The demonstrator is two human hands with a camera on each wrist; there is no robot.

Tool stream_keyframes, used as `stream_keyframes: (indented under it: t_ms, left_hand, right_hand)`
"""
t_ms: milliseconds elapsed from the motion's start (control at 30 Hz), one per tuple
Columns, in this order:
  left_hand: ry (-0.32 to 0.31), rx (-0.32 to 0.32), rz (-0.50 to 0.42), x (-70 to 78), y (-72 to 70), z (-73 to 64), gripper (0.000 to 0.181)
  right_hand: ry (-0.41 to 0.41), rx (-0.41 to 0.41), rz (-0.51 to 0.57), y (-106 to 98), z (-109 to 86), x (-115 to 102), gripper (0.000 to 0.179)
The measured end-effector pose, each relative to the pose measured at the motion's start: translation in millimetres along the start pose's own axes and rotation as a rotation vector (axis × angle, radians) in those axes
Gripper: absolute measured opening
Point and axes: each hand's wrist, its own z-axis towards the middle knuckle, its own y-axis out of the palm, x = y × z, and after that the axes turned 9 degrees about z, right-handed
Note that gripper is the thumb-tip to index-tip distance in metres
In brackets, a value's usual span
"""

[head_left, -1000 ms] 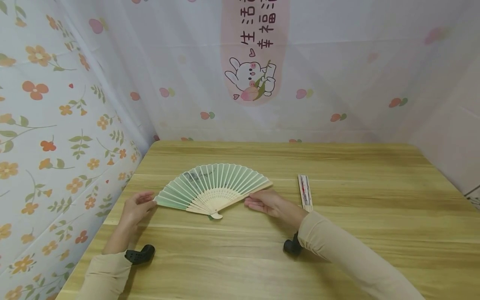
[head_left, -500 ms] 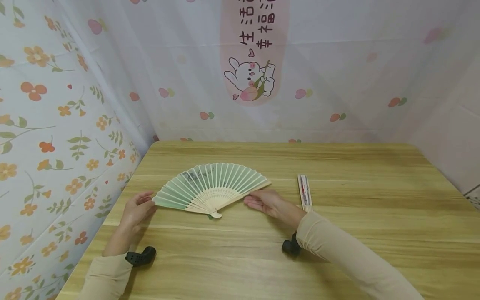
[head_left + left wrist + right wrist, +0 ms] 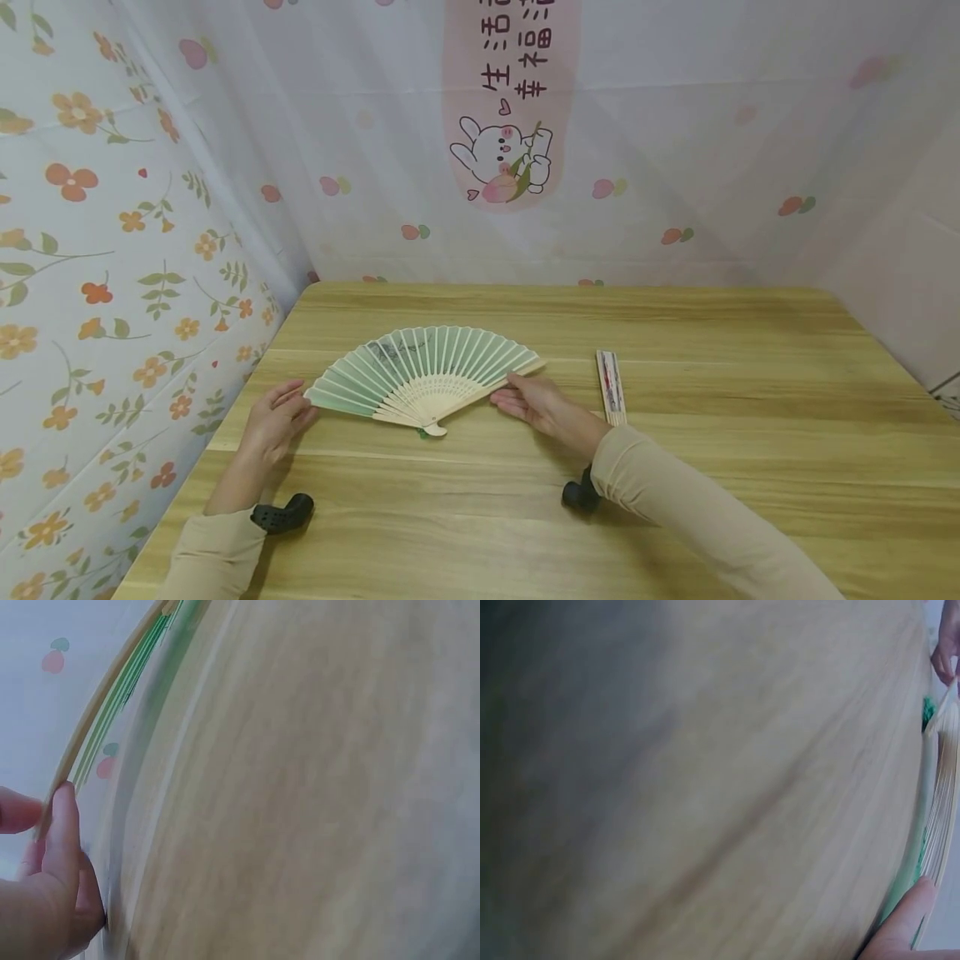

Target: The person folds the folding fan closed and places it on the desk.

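Observation:
A pale green folding fan (image 3: 435,367) with light ribs is spread wide over the left half of the table, its pivot end toward the person. My left hand (image 3: 273,421) pinches the fan's left outer rib between thumb and fingers, as the left wrist view also shows at the hand (image 3: 52,877). On the other side, my right hand (image 3: 540,404) holds the right outer rib, thumb on top and fingers beneath. In the right wrist view the thumb (image 3: 911,915) lies along the fan's edge (image 3: 941,810). A small green piece (image 3: 928,712) shows by the pivot.
A closed folding fan (image 3: 611,387) with a red and dark pattern lies on the wooden table (image 3: 450,517), just beyond the right forearm. Black wrist devices (image 3: 283,513) are worn on both arms. A printed curtain (image 3: 375,150) hangs behind the table and another along the left.
The spread fan and both hands stay almost in place. The right thumb has shifted slightly up over the outer rib, and the left fingers have moved a little.

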Motion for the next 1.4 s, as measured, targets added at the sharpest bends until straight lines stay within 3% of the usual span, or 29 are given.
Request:
stream_keyframes:
  t_ms: [100,333,500,633,700,833,1000,1133,1400]
  left_hand:
    - [0.015,-0.028,-0.022,-1.7,-2.1,1.4,0.044]
    - [0.078,-0.081,-0.135,-9.8,-3.8,3.8,0.012]
    - [0.147,-0.115,-0.149,-19.4,-6.6,6.2,0.022]
    - [0.106,-0.087,-0.173,-18.2,-5.1,4.9,0.031]
    - [0.056,-0.058,-0.165,-14.3,-3.2,2.6,0.027]
    - [-0.018,-0.016,-0.232,-7.2,0.0,-1.8,0.019]
    - [-0.041,0.011,-0.265,-5.4,1.8,-2.5,0.025]
    - [-0.035,0.004,-0.265,-4.0,1.8,-4.1,0.024]
    - [-0.054,-0.089,-0.327,-3.8,2.4,-5.2,0.026]
  right_hand:
    - [-0.007,0.010,-0.001,0.0,-0.3,0.5,0.035]
    - [-0.015,0.012,0.008,-0.3,-0.4,0.8,0.027]
    - [-0.014,0.011,0.024,-1.3,-0.4,1.2,0.018]
    - [-0.015,0.028,0.020,-1.5,-0.4,1.1,0.013]
    - [-0.023,0.041,0.013,-1.3,-0.5,1.2,0.013]
    - [-0.052,0.070,-0.008,-0.6,-1.1,1.6,0.013]
    - [-0.104,0.080,-0.032,0.1,-2.0,1.3,0.014]
    - [-0.130,0.072,-0.032,0.1,-4.7,-0.6,0.017]
    - [-0.160,0.061,0.016,-4.1,-8.3,-4.4,0.024]
